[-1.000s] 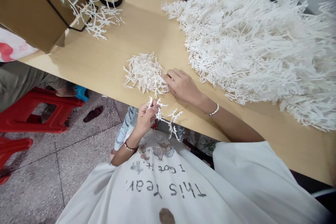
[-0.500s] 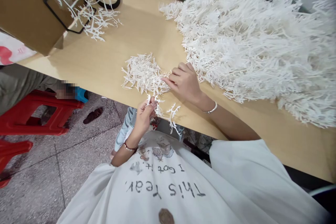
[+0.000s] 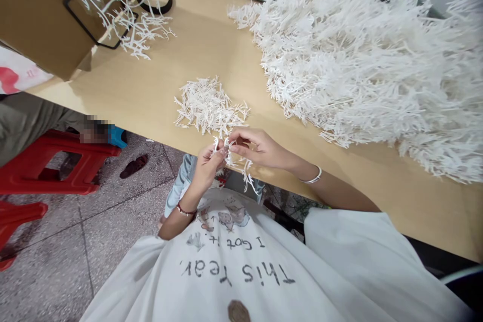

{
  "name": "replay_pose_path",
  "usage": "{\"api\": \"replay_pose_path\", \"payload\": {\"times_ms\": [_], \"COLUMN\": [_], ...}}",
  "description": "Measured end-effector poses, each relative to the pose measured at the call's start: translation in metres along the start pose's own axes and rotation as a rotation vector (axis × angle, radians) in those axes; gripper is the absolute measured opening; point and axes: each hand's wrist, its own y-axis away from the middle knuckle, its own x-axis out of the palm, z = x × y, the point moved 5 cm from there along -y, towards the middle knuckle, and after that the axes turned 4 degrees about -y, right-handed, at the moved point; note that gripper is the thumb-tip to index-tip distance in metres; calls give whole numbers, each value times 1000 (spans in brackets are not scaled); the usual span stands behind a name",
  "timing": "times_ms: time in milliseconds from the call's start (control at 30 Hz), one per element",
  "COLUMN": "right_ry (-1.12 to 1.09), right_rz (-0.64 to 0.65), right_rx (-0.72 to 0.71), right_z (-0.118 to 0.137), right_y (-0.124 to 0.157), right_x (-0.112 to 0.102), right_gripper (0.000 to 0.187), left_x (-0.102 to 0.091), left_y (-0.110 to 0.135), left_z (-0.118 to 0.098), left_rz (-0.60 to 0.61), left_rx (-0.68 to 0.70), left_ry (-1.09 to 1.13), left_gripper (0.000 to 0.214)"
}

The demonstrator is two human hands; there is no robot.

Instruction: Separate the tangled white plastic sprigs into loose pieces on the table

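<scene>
The left hand (image 3: 207, 168) and right hand (image 3: 260, 148) pinch a white sprig (image 3: 247, 176), with a small pile (image 3: 207, 108) and a far larger heap (image 3: 358, 70) left on the table (image 3: 151, 75).

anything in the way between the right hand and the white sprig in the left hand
Nothing visible stands in the way: the fingertips of the right hand are on the white branched sprig that the left hand holds.
</scene>
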Motion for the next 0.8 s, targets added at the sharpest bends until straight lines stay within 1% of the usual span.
{"api": "replay_pose_path", "payload": {"times_ms": [100, 167, 267, 333, 433, 500, 533, 600, 667, 700, 800], "right_ry": [-114, -301, -631, -773, -862, -889, -908, -939, -871, -767, -254], "right_rz": [53, 82, 88, 87, 76, 45, 16, -53, -86, -77, -48], "right_rx": [19, 70, 163, 202, 222, 238, 244, 237, 187, 151, 45], "right_z": [-3, -7, -12, -14, -14, -15, -15, -15, -11, -8, -1], "right_y": [0, 1, 4, 6, 7, 8, 7, 7, 6, 4, 0], "right_x": [2, 6, 15, 20, 24, 25, 25, 23, 19, 17, 8], "right_gripper": [26, 28, 30, 30, 30, 28, 27, 27, 29, 29, 27], "left_x": [3, 8, 21, 28, 32, 30, 28, 22, 17, 15, 12], "left_y": [1, 3, 8, 10, 12, 11, 11, 8, 5, 4, 2], "left_z": [-3, -5, -5, -5, -3, -2, -3, -7, -13, -15, -17], "left_rz": [14, 60, 165, 211, 206, 175, 159, 127, 109, 106, 58], "left_rx": [-36, -87, -183, -220, -260, -277, -269, -210, -137, -111, -71], "left_ry": [-5, 22, 126, 185, 231, 289, 327, 403, 435, 425, 315], "left_gripper": [29, 29, 36, 41, 44, 44, 44, 41, 39, 37, 34]}}
